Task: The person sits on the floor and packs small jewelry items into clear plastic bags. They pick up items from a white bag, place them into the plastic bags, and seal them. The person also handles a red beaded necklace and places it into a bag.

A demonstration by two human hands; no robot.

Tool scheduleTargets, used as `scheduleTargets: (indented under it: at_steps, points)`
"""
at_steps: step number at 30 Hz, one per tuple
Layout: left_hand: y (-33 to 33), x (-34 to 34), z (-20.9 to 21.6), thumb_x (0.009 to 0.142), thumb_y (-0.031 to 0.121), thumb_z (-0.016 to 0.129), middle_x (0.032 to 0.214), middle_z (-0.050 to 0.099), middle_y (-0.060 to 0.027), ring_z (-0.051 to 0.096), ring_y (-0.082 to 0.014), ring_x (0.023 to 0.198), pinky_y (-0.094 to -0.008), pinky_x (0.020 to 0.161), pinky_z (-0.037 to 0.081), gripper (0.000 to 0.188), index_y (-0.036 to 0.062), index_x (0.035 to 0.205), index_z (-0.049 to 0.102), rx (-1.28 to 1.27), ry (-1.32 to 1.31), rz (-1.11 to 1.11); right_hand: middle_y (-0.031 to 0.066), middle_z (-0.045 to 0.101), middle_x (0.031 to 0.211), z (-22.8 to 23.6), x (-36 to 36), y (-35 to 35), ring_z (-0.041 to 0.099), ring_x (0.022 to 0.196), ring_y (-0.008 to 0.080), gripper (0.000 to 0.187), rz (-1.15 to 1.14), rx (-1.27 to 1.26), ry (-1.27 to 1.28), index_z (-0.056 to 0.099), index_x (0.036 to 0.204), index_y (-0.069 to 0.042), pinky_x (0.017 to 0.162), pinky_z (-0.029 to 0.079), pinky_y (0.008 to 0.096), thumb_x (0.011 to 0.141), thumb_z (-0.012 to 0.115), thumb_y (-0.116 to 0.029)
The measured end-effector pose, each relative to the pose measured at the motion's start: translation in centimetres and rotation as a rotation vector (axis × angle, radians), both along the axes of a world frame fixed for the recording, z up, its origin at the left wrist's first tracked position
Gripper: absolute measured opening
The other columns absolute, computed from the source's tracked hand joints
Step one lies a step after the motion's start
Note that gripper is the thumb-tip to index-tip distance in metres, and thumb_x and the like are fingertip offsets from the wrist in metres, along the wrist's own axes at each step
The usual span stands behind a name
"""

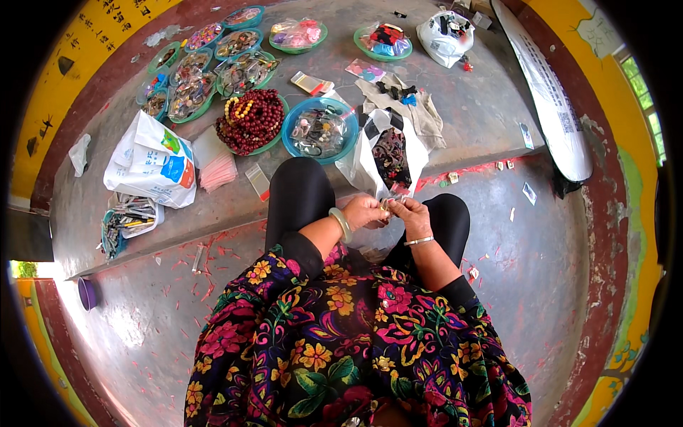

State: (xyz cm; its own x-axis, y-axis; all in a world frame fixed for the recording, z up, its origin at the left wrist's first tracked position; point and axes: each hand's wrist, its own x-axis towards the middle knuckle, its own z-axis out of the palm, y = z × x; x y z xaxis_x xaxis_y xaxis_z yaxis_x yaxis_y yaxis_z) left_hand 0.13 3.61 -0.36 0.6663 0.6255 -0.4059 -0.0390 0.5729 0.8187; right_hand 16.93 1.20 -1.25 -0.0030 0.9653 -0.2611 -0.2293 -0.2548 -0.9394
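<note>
My left hand, with a pale green bangle on its wrist, meets my right hand, which wears a silver bracelet, just above my knees. Both hands are closed, fingertips pinched together around something small. What they hold is too small to make out. Just beyond the fingers, an open white plastic bag contains dark, reddish patterned pieces. To its left stands a blue bowl of small items in clear packets. Behind the bag lies a beige cloth with black and blue bits on it.
A raised concrete ledge carries dark red bead strings, several bowls of trinkets, a white bag and a white basket of pens. A long white board lies at right. Red scraps litter the floor; a purple bucket stands left.
</note>
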Motion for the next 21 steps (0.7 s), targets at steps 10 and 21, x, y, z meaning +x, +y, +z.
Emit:
scheduleTargets:
  at_steps: [10,21]
  points:
    - [0.3,-0.1,-1.9,0.08,0.015,0.056,0.082,0.059,-0.005,0.057,-0.0104,0.073,-0.0227,0.068,0.045,0.018,-0.0007,0.088,0.058,-0.021,-0.147,0.198,0.0,0.059,0.071,0.6,-0.4,-0.1,0.05,0.064,0.0063,0.007,0.094,-0.015,0.038,0.059,0.079,-0.003,0.058,0.039,0.0188,0.075,0.062,-0.008]
    - [0.3,-0.2,-1.8,0.082,0.017,0.053,0.083,0.06,-0.0044,0.057,-0.0107,0.075,-0.0239,0.07,0.046,0.018,0.001,0.089,0.057,0.078,-0.062,0.221,0.001,0.06,0.07,0.8,0.2,-0.1,0.048,0.06,0.0057,0.005,0.087,-0.03,0.07,0.059,0.074,-0.005,0.056,0.036,0.0187,0.074,0.063,-0.007]
